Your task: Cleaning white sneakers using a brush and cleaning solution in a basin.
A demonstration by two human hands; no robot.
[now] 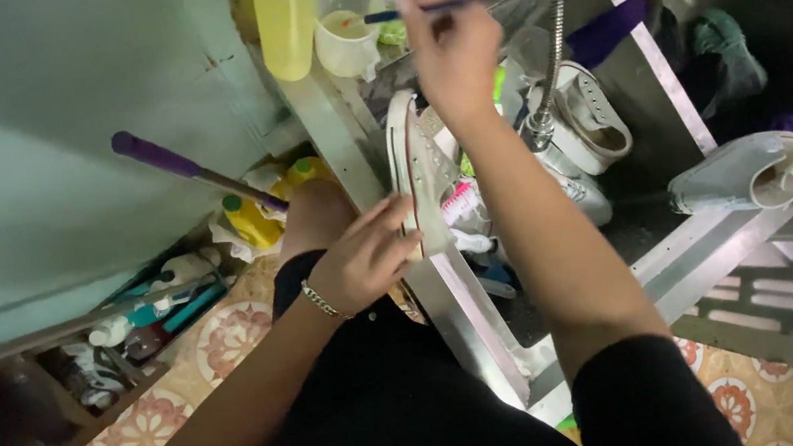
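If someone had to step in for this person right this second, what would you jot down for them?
Left hand: grips the white sneaker, propped on the edge of the metal sink.
Right hand: holds a blue-handled brush, its tip at the plastic cup of pale liquid.
Nearby: yellow bottle by the cup; more white shoes in the sink under the shower hose; another shoe on the right.
Done: brush at the liquid.
Left: I can't tell how clean this sneaker is; others wait.
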